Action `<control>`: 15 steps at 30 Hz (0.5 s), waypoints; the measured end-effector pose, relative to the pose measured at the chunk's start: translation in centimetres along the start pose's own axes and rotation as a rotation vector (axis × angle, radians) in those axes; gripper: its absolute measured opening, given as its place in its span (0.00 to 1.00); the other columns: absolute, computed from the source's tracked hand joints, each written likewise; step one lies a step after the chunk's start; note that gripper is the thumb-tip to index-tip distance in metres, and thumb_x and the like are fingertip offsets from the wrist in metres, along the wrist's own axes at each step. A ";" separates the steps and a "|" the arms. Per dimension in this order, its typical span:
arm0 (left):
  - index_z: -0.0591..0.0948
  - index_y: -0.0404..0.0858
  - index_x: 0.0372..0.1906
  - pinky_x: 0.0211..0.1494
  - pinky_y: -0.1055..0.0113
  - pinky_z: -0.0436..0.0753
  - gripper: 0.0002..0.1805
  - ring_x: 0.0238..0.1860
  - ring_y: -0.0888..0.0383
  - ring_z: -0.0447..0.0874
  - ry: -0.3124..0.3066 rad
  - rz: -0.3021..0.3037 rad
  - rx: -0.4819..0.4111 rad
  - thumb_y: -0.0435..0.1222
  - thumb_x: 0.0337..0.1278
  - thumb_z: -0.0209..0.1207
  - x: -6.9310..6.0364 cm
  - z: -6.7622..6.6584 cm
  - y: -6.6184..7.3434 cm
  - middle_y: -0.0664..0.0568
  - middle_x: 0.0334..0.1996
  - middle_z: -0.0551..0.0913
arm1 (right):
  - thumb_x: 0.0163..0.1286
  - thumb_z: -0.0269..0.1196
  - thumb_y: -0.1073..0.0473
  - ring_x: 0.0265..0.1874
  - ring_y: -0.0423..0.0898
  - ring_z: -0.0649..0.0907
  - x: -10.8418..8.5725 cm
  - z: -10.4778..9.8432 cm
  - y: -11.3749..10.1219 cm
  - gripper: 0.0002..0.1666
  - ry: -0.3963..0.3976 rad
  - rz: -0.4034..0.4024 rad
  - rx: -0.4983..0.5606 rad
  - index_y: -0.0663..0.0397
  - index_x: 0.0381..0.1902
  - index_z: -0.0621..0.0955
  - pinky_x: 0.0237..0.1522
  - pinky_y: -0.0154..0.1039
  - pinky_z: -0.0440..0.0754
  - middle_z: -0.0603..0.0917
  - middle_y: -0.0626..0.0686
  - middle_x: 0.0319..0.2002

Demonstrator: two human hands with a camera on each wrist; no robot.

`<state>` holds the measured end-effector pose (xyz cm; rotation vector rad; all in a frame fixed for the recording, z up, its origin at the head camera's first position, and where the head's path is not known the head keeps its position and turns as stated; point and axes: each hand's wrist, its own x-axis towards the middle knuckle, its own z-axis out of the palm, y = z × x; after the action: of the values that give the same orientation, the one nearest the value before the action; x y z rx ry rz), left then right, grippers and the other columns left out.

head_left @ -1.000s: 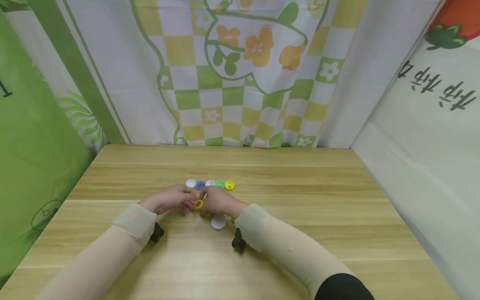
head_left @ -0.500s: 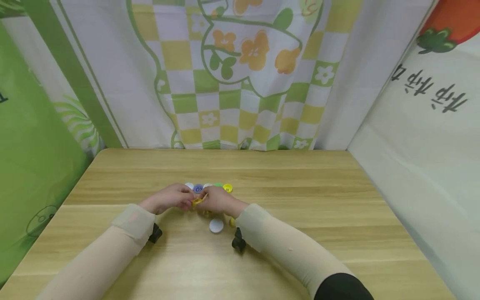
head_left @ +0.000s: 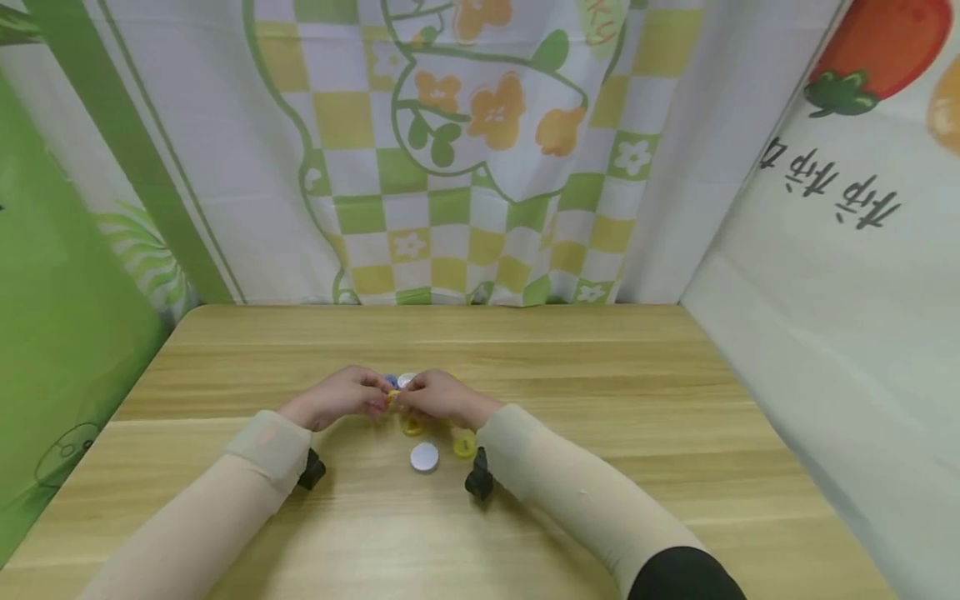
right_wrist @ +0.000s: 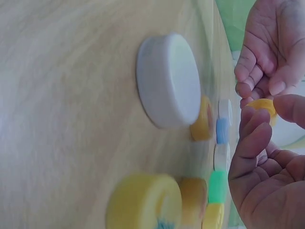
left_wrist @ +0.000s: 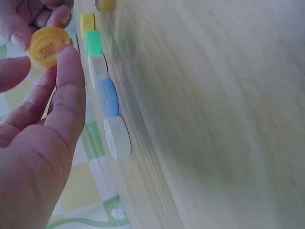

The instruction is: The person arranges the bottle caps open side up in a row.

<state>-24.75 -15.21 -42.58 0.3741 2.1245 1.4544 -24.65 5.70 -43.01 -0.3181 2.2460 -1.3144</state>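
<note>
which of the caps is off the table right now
The orange cap, held up between the left hand and the right hand; the other caps in view lie on the table.

Beige sleeves (head_left: 202,508), pale cuffs (head_left: 270,443), black wrist cameras (head_left: 311,472), black right-arm patch (head_left: 686,575).

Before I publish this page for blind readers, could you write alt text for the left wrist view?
A person's left hand and right hand hold an orange-yellow cap. Beside them, five caps lie in a row on a wooden table, top to bottom: yellow, green, white, blue, white.
</note>
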 end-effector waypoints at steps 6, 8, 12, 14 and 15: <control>0.75 0.19 0.59 0.59 0.55 0.84 0.17 0.57 0.39 0.82 -0.003 0.011 0.031 0.27 0.73 0.54 0.6 0.5 0.1 0.33 0.54 0.81 | 0.77 0.62 0.57 0.26 0.41 0.78 -0.2 -0.7 0.1 0.15 0.022 0.036 0.054 0.68 0.43 0.84 0.30 0.35 0.75 0.86 0.56 0.34; 0.76 0.20 0.58 0.59 0.55 0.84 0.16 0.56 0.40 0.82 0.006 0.010 0.042 0.29 0.75 0.54 0.9 0.7 0.3 0.34 0.54 0.81 | 0.78 0.61 0.57 0.25 0.41 0.77 -0.3 -1.0 0.2 0.16 0.030 0.042 0.061 0.68 0.42 0.84 0.30 0.36 0.74 0.85 0.55 0.33; 0.78 0.23 0.56 0.55 0.57 0.85 0.15 0.52 0.45 0.84 0.022 0.002 0.072 0.31 0.77 0.53 1.7 1.0 0.7 0.38 0.50 0.83 | 0.79 0.60 0.56 0.27 0.42 0.77 -0.5 -1.6 0.4 0.15 0.046 0.049 0.067 0.66 0.40 0.83 0.31 0.36 0.75 0.84 0.54 0.32; 0.79 0.23 0.56 0.53 0.58 0.86 0.14 0.49 0.48 0.85 0.027 -0.001 0.086 0.31 0.78 0.53 2.1 1.2 0.9 0.40 0.47 0.84 | 0.80 0.59 0.56 0.28 0.42 0.78 -0.6 -1.9 0.5 0.15 0.056 0.051 0.070 0.64 0.39 0.83 0.32 0.36 0.76 0.85 0.54 0.33; 0.79 0.23 0.55 0.52 0.58 0.86 0.14 0.47 0.48 0.84 0.029 0.000 0.087 0.31 0.77 0.53 2.3 1.3 1.0 0.41 0.46 0.84 | 0.80 0.59 0.56 0.28 0.42 0.78 -0.6 -2.0 0.6 0.14 0.062 0.052 0.069 0.63 0.39 0.83 0.32 0.35 0.77 0.85 0.55 0.33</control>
<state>-26.01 -12.67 -42.59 0.3871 2.2153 1.3784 -25.15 7.78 -42.54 -0.1954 2.2383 -1.3886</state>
